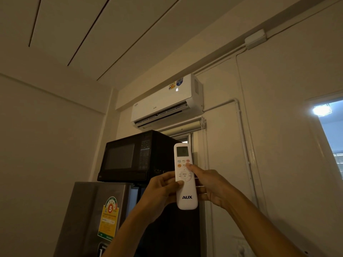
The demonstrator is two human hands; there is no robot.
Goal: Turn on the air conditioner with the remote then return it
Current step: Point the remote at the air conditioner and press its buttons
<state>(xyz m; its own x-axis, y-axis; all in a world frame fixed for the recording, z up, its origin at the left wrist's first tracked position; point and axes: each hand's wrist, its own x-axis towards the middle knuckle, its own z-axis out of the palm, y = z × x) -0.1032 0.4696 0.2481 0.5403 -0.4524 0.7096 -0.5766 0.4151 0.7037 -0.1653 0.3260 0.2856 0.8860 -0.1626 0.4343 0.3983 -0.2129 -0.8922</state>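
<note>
A white AUX remote [186, 196] is held upright in front of me, pointed up at the white wall air conditioner [163, 101]. My left hand [161, 191] grips the remote from the left, thumb on its lower face. From the right, my right hand [209, 186] wraps the remote, and its thumb tip rests on a button in the upper button rows. A lit digit glows on the air conditioner's front panel, and its bottom flap is partly open. The remote's small screen is grey and hard to read.
A black microwave [133, 156] stands on a grey fridge [92, 216] below the air conditioner. A rolled blind [185, 127] hangs under the unit. At the right, a bright window [330, 127] lets in light. White pipes [243, 138] run down the wall.
</note>
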